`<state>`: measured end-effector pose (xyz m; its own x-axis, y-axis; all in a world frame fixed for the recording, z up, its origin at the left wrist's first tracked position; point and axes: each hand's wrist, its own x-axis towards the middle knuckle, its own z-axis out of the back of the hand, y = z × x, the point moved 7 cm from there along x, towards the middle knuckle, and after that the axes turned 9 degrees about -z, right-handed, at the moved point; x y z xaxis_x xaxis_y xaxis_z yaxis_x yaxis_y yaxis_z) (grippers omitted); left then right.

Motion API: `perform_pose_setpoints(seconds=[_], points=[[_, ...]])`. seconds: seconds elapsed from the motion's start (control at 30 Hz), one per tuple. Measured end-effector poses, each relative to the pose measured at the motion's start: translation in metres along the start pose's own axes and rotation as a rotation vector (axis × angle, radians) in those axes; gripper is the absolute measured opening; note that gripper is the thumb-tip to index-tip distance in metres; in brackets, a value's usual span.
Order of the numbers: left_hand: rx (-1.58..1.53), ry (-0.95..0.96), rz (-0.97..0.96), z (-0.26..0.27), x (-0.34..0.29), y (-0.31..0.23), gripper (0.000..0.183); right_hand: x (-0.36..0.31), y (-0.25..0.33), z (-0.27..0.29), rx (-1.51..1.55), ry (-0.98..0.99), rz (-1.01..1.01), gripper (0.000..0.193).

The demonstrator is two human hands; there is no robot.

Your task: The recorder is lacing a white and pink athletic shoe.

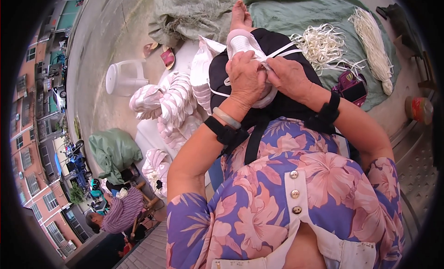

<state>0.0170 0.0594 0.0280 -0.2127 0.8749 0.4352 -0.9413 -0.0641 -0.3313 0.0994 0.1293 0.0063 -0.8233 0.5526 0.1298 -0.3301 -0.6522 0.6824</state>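
A pale pink and white shoe upper [240,41] lies across my lap on black cloth. My left hand [246,77] is closed on the upper, its fingers bent at the lace opening. Close beside it my right hand [291,78] pinches a white shoelace [286,51] at the same opening. The lace's loose ends spread to the right, and another stretch of white lace hangs at the left of my left hand. The fingertips of both hands nearly meet, and they partly hide the eyelets.
Stacked pink and white shoe uppers [178,102] lie to my left, near a white plastic stool [127,78] and a slipper [168,58]. Loose laces [323,43], a lace hank [373,49] and a purple pouch [352,88] rest on green cloth [296,12]. Another person [124,209] sits at lower left.
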Motion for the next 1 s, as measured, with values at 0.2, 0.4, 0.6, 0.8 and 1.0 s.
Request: perform_pose_setpoints(seconds=[0.2,0.4,0.6,0.8,1.0], points=[[0.053,0.006,0.016,-0.006,-0.001,0.001,0.011,0.003,-0.001,-0.001,0.108,-0.012,0.022,0.014],[0.057,0.042,-0.089,-0.003,0.01,-0.01,0.01,0.0,-0.008,0.005,0.149,0.018,-0.023,0.018],[0.052,0.103,-0.223,0.029,0.007,-0.033,0.012,-0.006,-0.01,0.01,0.096,-0.008,-0.022,0.02],[-0.041,0.291,-0.084,0.101,-0.069,0.011,0.004,-0.007,-0.015,0.009,0.104,0.018,-0.019,0.024],[0.071,0.341,0.32,0.154,-0.176,0.095,0.004,-0.008,-0.014,0.011,0.146,-0.027,-0.013,0.026]])
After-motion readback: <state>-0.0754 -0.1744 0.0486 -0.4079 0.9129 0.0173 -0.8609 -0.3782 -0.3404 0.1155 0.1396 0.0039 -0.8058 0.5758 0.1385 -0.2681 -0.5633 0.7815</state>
